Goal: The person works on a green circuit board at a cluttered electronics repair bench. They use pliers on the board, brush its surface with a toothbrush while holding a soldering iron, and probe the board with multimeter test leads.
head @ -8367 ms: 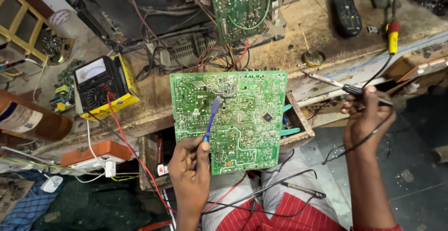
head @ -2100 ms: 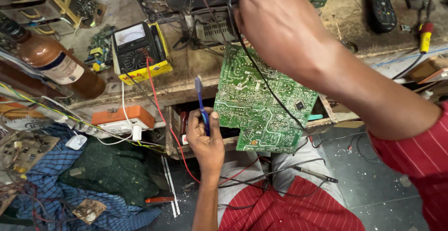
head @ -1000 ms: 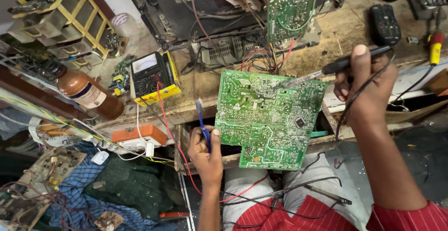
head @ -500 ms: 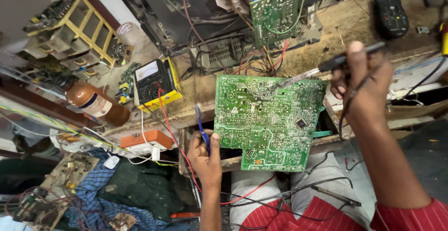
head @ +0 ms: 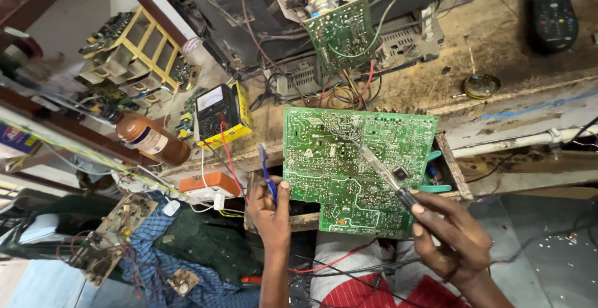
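A large green circuit board (head: 349,158) stands tilted against the bench edge, solder side toward me. My left hand (head: 271,211) grips its lower left edge and also holds a thin blue tool (head: 266,172) pointing up beside the board. My right hand (head: 451,236) holds a soldering iron (head: 383,174) by its dark handle; the metal tip rests on the board's upper middle. The iron's cord runs down toward my lap.
A yellow-cased multimeter (head: 221,113) with red lead sits left of the board, beside a brown bottle (head: 152,140) and an orange and white power strip (head: 208,189). Behind are an opened television chassis with a small green board (head: 342,31), a black remote (head: 551,15), and a round tin (head: 481,85).
My right hand has come down from the upper right of the board to its lower right, and the iron's tip now lies on the board. The left hand keeps its grip.
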